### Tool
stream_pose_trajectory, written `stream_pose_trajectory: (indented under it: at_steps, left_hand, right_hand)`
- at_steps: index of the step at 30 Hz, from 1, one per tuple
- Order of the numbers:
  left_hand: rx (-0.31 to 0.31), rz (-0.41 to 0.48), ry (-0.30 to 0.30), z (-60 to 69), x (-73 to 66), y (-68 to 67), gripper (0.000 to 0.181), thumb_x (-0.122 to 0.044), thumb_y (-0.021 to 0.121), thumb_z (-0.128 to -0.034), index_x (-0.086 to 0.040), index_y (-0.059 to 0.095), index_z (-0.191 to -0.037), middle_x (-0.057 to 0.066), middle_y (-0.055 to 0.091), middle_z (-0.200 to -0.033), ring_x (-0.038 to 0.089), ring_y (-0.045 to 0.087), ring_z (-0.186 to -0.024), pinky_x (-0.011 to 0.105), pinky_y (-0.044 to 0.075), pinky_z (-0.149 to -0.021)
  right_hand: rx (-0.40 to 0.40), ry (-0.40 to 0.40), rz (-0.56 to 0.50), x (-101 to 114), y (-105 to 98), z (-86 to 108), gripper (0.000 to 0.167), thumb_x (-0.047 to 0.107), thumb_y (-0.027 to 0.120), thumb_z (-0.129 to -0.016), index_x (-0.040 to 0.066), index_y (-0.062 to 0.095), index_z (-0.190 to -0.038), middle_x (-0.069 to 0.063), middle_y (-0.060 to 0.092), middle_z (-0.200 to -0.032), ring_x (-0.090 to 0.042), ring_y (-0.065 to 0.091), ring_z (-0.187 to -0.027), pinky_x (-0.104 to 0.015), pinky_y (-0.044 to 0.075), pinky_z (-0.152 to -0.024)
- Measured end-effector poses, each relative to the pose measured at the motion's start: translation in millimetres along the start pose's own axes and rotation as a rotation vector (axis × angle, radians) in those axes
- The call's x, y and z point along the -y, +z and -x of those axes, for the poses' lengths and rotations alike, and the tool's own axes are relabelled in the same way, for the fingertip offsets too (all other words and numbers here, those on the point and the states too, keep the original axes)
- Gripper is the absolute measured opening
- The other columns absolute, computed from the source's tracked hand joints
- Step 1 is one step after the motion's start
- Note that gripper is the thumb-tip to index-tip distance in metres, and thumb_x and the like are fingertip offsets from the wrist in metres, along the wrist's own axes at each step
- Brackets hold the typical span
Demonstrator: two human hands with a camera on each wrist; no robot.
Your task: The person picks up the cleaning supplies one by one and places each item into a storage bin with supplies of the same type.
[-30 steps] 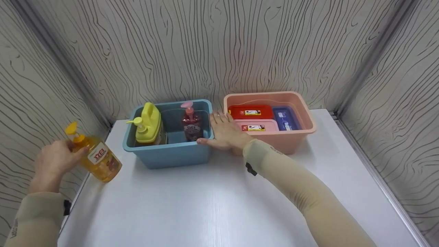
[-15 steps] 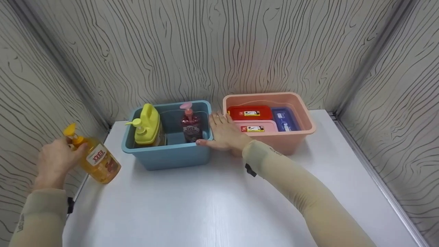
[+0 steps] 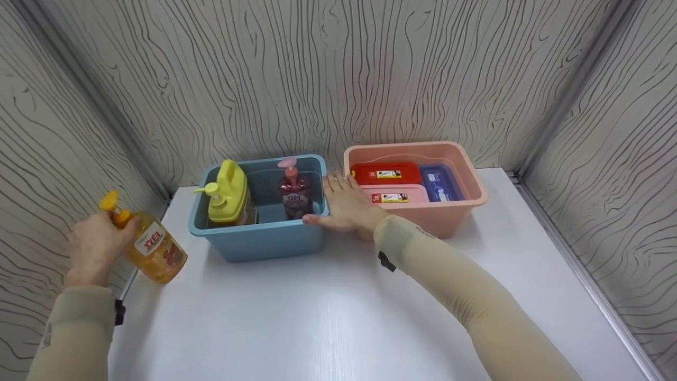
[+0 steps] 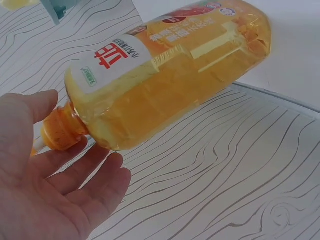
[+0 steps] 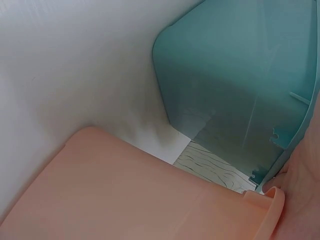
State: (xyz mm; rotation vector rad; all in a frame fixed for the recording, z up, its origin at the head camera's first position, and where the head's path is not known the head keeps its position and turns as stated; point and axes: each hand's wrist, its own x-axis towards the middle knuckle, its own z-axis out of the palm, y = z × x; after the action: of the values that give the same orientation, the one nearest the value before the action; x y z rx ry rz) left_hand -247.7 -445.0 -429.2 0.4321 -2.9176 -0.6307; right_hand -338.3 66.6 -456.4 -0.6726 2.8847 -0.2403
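My left hand [image 3: 98, 241] holds an amber dish soap bottle [image 3: 156, 251] by its neck, below the orange pump. The bottle leans over at the left of the table, its base toward the right. In the left wrist view, the thumb and index finger of the left hand [image 4: 65, 165] lie about the bottle's orange collar [image 4: 62, 127]. My right hand [image 3: 346, 203] rests with straight fingers on the right rim of the blue bin [image 3: 264, 243], its thumb at the front corner. Inside that bin stand a yellow pump jug [image 3: 230, 198] and a dark red pump bottle [image 3: 294, 196].
Right of the blue bin stands a pink bin [image 3: 439, 217], with a red-lidded box [image 3: 365, 173], a pink-lidded box [image 3: 394, 191] and a blue box [image 3: 441, 184] inside. Wood-grain panels [image 3: 338, 79] enclose the white table [image 3: 317, 317] at the back and sides.
My left hand and forearm have shifted slightly right around the bottle's neck. The bottle has barely moved and stays tilted. The right hand keeps its place on the blue bin.
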Motion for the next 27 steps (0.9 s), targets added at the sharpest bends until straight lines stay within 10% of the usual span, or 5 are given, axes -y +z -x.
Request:
stream_pose_trajectory:
  at_steps: [9, 27]
  left_hand:
    - [-0.021, 0.128, -0.083, 2.1, -1.9, 9.6, 0.077, -0.048, 0.051, -0.1155, 0.014, 0.046, -0.16, 0.044, 0.06, -0.152, 0.059, 0.069, -0.128, 0.068, 0.062, -0.106]
    - [-0.128, 0.302, -0.19, 0.9, -0.6, 25.4, 0.07, -0.046, 0.057, -0.1148, 0.008, 0.054, -0.159, 0.034, 0.063, -0.157, 0.05, 0.067, -0.137, 0.061, 0.059, -0.115]
  right_hand:
    - [-0.002, 0.007, 0.003, -1, 0, -0.5, 0.132, 0.102, 0.034, -0.091, 0.012, 0.002, -0.182, -0.01, 0.004, -0.193, -0.036, 0.003, -0.181, -0.053, 0.0, -0.147]
    - [-0.004, 0.015, 0.017, 0, 0, 0.0, 0.133, 0.103, 0.033, -0.09, 0.012, 0.002, -0.182, -0.008, 0.001, -0.193, -0.034, 0.003, -0.181, -0.052, 0.002, -0.147]
